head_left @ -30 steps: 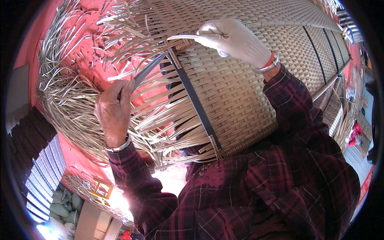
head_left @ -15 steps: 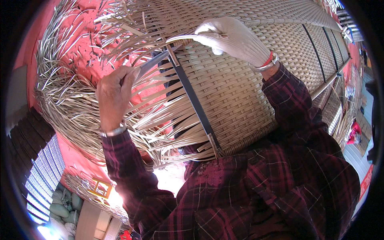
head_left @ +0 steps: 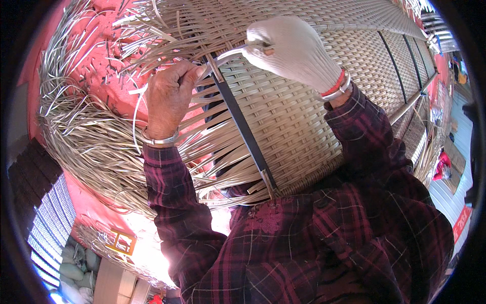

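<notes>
Overhead, two hands worked at one large woven panel [head_left: 304, 116] of pale flat strips stretched on a dark frame. The left hand [head_left: 169, 96], bare, with one metal bangle at the wrist, was closed, its fingers pinched together on a single loose strip [head_left: 137, 109] that curved down beside the wrist. The right hand [head_left: 296, 50], in one white knit glove with a red band and a metal bangle at the cuff, was also closed, gripping the end of one pale strip [head_left: 228, 54] that ran left toward the top of a dark frame bar [head_left: 243, 126]. That bar, one seen clearly, crossed the panel on a slant between the two hands; at least three more thin dark bars [head_left: 400, 61] showed farther right on the finished weave. Loose strand ends [head_left: 86, 147], too many to count, fanned out left of the bar over a red floor [head_left: 109, 66]. Both sleeves were dark red plaid. The two hands were near each other, not touching, the bar's top between them.
</notes>
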`<state>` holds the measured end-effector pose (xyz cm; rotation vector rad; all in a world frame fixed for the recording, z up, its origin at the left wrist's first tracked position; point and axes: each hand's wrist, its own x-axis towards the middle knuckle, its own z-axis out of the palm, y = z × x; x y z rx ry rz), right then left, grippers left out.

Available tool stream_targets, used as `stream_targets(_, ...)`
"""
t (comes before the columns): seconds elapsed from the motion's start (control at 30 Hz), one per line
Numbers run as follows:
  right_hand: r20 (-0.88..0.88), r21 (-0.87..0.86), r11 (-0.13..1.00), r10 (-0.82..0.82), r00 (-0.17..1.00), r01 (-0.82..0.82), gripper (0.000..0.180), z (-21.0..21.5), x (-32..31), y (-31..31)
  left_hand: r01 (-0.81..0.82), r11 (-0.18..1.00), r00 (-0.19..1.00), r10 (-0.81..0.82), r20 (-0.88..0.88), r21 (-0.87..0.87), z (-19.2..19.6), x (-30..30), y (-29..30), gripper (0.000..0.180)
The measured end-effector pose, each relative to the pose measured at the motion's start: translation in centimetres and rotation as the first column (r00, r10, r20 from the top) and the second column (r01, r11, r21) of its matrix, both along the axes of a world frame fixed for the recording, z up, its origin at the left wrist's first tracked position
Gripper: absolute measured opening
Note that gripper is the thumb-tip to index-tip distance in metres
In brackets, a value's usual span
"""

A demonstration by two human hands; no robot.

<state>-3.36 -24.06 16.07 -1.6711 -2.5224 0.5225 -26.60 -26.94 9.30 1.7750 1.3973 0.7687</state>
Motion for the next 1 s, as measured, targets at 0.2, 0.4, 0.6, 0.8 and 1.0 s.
stream_targets(0.2, -0.062, 0.136, 0.984, 0.123, 0.990, -0.113, 0.021, -1.0, -2.1, 0.5, -0.035, 0.997, 0.999, 0.035, 0.001, -0.071, 0.8, -1.3, -1.3, 0.014)
stream_targets(0.4, -0.044, 0.090, 0.957, 0.279, 0.959, -0.274, 0.022, -2.3, -3.7, 0.9, -0.147, 0.988, 0.979, 0.140, -0.149, -0.041, 0.9, -5.7, -4.2, 0.014)
stream_targets(0.6, -0.169, 0.143, 0.951, 0.297, 0.940, -0.275, 0.026, -2.8, -4.5, 0.7, -0.462, 0.823, 0.885, 0.452, -0.114, -0.330, 0.2, -9.5, -9.6, 0.027)
stream_targets(0.8, 0.011, 0.103, 0.922, 0.373, 0.928, -0.372, 0.013, -3.1, -6.6, 0.4, -0.504, 0.779, 0.801, 0.583, 0.136, -0.373, -0.5, -7.9, -12.7, 0.026)
stream_targets(1.0, -0.273, 0.339, 0.838, 0.522, 0.808, -0.427, 0.013, -1.7, -11.3, 0.7, -0.677, 0.659, 0.539, 0.748, 0.388, -0.329, 2.1, -6.5, -13.2, 0.030)
